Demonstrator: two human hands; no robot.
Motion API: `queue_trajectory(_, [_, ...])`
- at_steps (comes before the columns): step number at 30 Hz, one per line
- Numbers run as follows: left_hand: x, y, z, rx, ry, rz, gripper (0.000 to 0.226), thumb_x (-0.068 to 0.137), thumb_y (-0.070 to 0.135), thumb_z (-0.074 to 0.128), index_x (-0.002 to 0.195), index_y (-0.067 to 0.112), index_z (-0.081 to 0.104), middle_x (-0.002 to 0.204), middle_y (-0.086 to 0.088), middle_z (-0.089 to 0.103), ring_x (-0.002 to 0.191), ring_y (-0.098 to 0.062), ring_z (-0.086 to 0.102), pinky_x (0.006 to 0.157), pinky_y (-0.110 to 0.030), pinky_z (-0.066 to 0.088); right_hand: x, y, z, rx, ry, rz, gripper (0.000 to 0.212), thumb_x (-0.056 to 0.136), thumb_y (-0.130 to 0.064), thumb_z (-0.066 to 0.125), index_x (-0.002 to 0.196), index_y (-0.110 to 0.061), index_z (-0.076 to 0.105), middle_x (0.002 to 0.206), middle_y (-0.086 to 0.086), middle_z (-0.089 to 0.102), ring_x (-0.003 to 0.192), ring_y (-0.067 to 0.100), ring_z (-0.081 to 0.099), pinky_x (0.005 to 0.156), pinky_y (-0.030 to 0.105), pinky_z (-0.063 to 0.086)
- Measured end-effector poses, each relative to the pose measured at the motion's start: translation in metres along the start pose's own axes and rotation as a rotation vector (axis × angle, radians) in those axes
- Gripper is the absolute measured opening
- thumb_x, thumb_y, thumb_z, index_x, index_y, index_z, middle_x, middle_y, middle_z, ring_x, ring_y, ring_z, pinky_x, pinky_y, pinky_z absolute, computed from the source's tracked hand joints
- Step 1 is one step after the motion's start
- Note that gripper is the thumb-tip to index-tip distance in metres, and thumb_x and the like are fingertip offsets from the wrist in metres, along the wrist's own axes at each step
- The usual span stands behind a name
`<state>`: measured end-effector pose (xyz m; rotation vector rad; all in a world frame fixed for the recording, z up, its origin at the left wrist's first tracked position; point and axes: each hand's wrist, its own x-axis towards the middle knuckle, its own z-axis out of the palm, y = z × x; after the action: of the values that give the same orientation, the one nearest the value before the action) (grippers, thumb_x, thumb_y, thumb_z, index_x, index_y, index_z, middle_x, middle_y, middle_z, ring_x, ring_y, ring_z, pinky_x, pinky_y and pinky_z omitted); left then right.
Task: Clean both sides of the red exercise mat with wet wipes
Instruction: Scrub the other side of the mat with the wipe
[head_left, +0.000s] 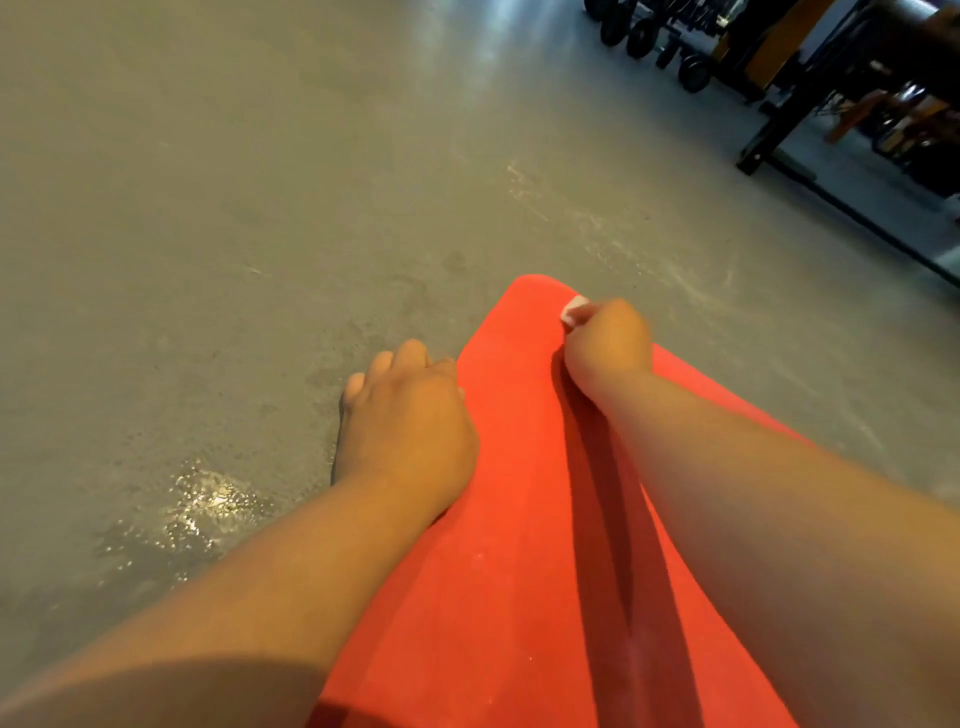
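Lying on floor (260, 208), red mat (519, 519) is pressed nr far end by wipe (573, 306) clenched in R hand (608, 348); L hand (405, 415) set at left edge, grip unclear.

Mat (519, 519) lies on floor (208, 208), running from the near edge of view away to its far end. Right hand (608, 343) on mat near the far end, toward its right side; wipe (574, 306) bunched in its fingers, sticking out on the far side, against mat. Left hand (410, 415) at mat's left edge, mostly over floor. Wet patch (197, 509) on floor, left of mat, nearer than left hand. Wheeled racks (675, 47) and frame base (779, 114) well beyond mat, far right.
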<state>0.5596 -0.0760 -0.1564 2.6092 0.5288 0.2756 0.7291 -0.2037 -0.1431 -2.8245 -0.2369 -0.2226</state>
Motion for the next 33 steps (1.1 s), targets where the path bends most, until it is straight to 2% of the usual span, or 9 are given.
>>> queue_trajectory(3, [-0.001, 0.002, -0.002, -0.008, -0.002, 0.004, 0.026, 0.097, 0.031, 0.041, 0.112, 0.021, 0.061, 0.107, -0.004, 0.049, 0.105, -0.027, 0.047, 0.087, -0.039, 0.036, -0.022, -0.038, 0.001, 0.037, -0.077, -0.426, 0.025, 0.085, -0.006, 0.058, 0.104, -0.011, 0.073, 0.107, 0.015, 0.068, 0.103, 0.031, 0.059, 0.083, 0.031, 0.038])
queue_trajectory(5, [-0.001, 0.0, -0.003, -0.037, 0.007, -0.002, 0.026, 0.095, 0.029, 0.043, 0.111, 0.02, 0.063, 0.105, -0.005, 0.051, 0.104, -0.029, 0.048, 0.086, -0.039, 0.037, -0.026, -0.034, 0.004, -0.021, -0.079, -0.522, 0.025, 0.085, -0.008, 0.059, 0.104, -0.012, 0.073, 0.104, 0.015, 0.066, 0.101, 0.032, 0.058, 0.082, 0.034, 0.038])
queue_trajectory(9, [-0.003, 0.003, -0.005, -0.06, 0.013, -0.002, 0.024, 0.093, 0.024, 0.044, 0.106, 0.018, 0.063, 0.102, -0.005, 0.05, 0.101, -0.028, 0.048, 0.083, -0.037, 0.036, 0.011, 0.037, -0.01, -0.125, 0.057, 0.138, 0.032, 0.096, -0.019, 0.045, 0.108, -0.001, 0.069, 0.114, 0.024, 0.063, 0.108, 0.037, 0.058, 0.088, 0.036, 0.044])
queue_trajectory(11, [-0.003, 0.001, -0.004, -0.051, 0.008, -0.003, 0.024, 0.093, 0.023, 0.043, 0.107, 0.018, 0.062, 0.099, -0.004, 0.048, 0.101, -0.028, 0.047, 0.082, -0.036, 0.036, 0.016, 0.045, -0.008, -0.157, 0.033, 0.246, 0.035, 0.098, -0.019, 0.04, 0.108, 0.003, 0.066, 0.115, 0.024, 0.063, 0.11, 0.038, 0.057, 0.089, 0.037, 0.045])
queue_trajectory(15, [-0.002, 0.001, -0.003, -0.104, 0.028, -0.012, 0.023, 0.09, 0.021, 0.046, 0.102, 0.015, 0.065, 0.088, -0.003, 0.042, 0.096, -0.029, 0.048, 0.081, -0.039, 0.04, 0.02, 0.009, 0.007, -0.154, 0.016, 0.0, 0.031, 0.096, -0.016, 0.045, 0.109, 0.001, 0.066, 0.116, 0.023, 0.061, 0.11, 0.036, 0.057, 0.091, 0.035, 0.043])
queue_trajectory(19, [-0.003, 0.003, -0.006, -0.103, 0.014, -0.037, 0.022, 0.089, 0.023, 0.046, 0.099, 0.015, 0.064, 0.097, -0.006, 0.049, 0.098, -0.029, 0.048, 0.083, -0.04, 0.041, 0.008, -0.034, 0.021, -0.061, -0.045, -0.46, 0.027, 0.09, -0.008, 0.048, 0.105, -0.006, 0.07, 0.104, 0.022, 0.056, 0.1, 0.036, 0.053, 0.08, 0.032, 0.038])
queue_trajectory(25, [-0.005, 0.002, -0.012, -0.127, -0.019, -0.037, 0.023, 0.09, 0.025, 0.043, 0.098, 0.015, 0.062, 0.1, -0.007, 0.05, 0.101, -0.028, 0.048, 0.086, -0.038, 0.04, 0.022, -0.005, -0.006, -0.482, -0.062, -0.1, 0.032, 0.087, -0.007, 0.049, 0.113, -0.006, 0.067, 0.11, 0.022, 0.062, 0.111, 0.037, 0.053, 0.093, 0.037, 0.042])
queue_trajectory(30, [-0.001, 0.0, -0.01, -0.103, -0.002, -0.057, 0.025, 0.089, 0.027, 0.043, 0.097, 0.013, 0.062, 0.099, -0.006, 0.049, 0.101, -0.028, 0.048, 0.084, -0.038, 0.039, 0.027, -0.029, 0.008, -0.201, -0.1, -0.231, 0.037, 0.09, -0.008, 0.047, 0.123, -0.014, 0.064, 0.118, 0.022, 0.057, 0.109, 0.038, 0.055, 0.09, 0.033, 0.041])
queue_trajectory(33, [0.0, -0.001, -0.014, -0.135, -0.024, -0.038, 0.025, 0.089, 0.028, 0.043, 0.097, 0.013, 0.062, 0.099, -0.006, 0.049, 0.099, -0.028, 0.048, 0.083, -0.038, 0.039, 0.032, -0.027, 0.0, -0.253, -0.14, -0.297, 0.044, 0.09, -0.009, 0.048, 0.131, -0.022, 0.058, 0.118, 0.019, 0.054, 0.11, 0.038, 0.053, 0.091, 0.031, 0.038])
